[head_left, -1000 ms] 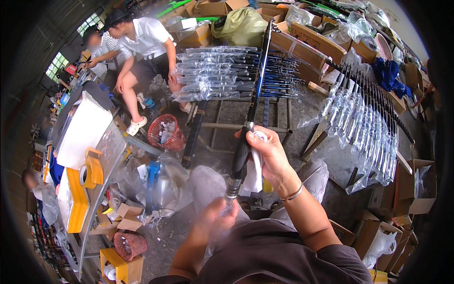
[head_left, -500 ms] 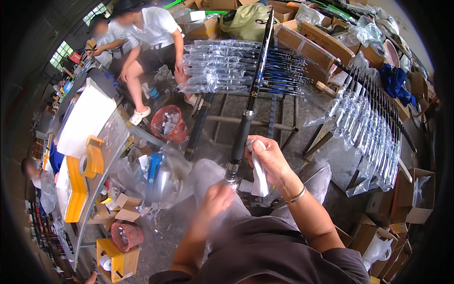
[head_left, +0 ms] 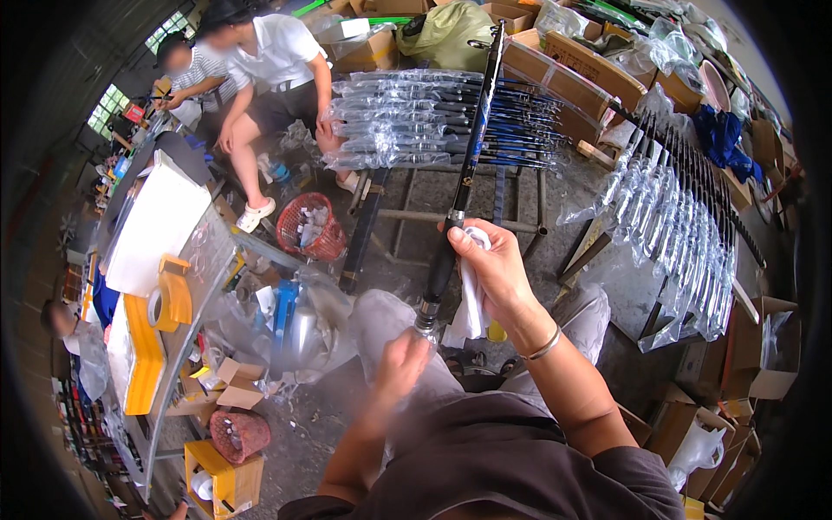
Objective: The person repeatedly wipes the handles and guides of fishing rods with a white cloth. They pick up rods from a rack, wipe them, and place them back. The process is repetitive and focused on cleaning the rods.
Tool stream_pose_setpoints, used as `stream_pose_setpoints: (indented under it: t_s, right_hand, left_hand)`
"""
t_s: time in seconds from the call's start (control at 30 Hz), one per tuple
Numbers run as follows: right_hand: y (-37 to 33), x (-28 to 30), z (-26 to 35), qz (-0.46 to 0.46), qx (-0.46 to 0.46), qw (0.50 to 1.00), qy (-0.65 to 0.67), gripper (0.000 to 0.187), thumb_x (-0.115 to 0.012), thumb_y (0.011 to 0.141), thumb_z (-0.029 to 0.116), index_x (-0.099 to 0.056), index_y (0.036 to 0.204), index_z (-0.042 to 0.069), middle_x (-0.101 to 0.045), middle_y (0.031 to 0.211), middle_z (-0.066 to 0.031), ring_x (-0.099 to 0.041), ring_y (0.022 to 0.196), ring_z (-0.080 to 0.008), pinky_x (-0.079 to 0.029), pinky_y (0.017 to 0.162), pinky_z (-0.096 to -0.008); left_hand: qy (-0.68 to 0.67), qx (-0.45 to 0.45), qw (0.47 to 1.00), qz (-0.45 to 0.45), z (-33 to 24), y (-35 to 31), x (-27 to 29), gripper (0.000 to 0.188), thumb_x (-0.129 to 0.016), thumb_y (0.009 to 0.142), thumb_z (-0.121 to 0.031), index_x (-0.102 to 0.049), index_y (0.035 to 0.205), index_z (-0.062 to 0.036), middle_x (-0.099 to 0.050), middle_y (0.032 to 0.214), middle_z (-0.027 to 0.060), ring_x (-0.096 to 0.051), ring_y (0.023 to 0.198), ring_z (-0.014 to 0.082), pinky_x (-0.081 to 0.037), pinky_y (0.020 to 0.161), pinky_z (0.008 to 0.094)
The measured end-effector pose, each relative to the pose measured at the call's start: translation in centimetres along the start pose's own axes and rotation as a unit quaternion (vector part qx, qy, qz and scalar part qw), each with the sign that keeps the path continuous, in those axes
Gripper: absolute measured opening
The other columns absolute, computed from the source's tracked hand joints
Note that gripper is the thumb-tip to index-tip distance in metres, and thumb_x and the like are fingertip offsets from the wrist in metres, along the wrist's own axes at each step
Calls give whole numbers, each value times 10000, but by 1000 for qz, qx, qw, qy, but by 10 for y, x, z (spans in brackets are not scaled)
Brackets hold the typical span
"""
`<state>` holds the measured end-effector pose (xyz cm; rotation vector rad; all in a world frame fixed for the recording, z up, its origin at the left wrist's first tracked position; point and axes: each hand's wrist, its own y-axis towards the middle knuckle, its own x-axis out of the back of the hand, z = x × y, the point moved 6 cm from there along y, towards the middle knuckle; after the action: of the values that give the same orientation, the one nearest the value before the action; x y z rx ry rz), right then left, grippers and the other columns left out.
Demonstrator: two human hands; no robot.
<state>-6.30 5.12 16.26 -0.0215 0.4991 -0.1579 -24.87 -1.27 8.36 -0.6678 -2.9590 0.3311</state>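
A black fishing rod (head_left: 471, 165) with blue and gold markings stands slanted in front of me, its tip pointing away. Around the metal-coloured butt end, below the dark foam handle, my left hand (head_left: 403, 364) is closed; it is a little blurred. Higher up, my right hand (head_left: 492, 269) grips the top of the handle, thumb across it. That same hand also holds a white cloth (head_left: 469, 303), which hangs down beside the handle. My right palm hides part of the cloth.
Plastic-wrapped rods lie on a metal rack (head_left: 416, 215) ahead; more wrapped rods (head_left: 672, 234) lean at right. Two people sit at far left, near a red waste basket (head_left: 310, 227). A table with yellow tape (head_left: 140, 355) stands left; cardboard boxes (head_left: 767, 347) fill the right.
My right hand has moved up the handle with the cloth, and its thumb now lies over the rod. My left hand stays at the butt end.
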Motion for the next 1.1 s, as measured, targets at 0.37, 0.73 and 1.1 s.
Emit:
stream_pose_setpoints:
  t_s: [0.37,0.73,1.1]
  right_hand:
    - [-2,-1,2,-17,-15,1000,21,262,-712,840,283,-676,931,40,-509,690,96,-405,610,-4,-298,541,-185]
    - [-3,22,2,-27,16,999,15,177,-667,864,145,-557,974,60,-572,769,16,-526,677,-53,-422,586,-195]
    - [-3,16,23,-17,70,997,-16,204,-726,828,178,-599,912,41,-610,784,4,-535,678,-42,-432,569,-195]
  left_hand:
    - [-8,-7,1000,-6,4,0,-1,231,-488,964,-220,-513,813,-47,-483,611,-27,-404,519,43,-313,454,221]
    - [-85,25,996,-16,10,-3,3,214,-495,963,-237,-520,858,-53,-466,616,-36,-398,510,39,-304,439,210]
    - [107,-48,990,-76,2,-6,8,244,-512,941,-205,-491,768,-35,-472,564,12,-430,509,94,-351,470,293]
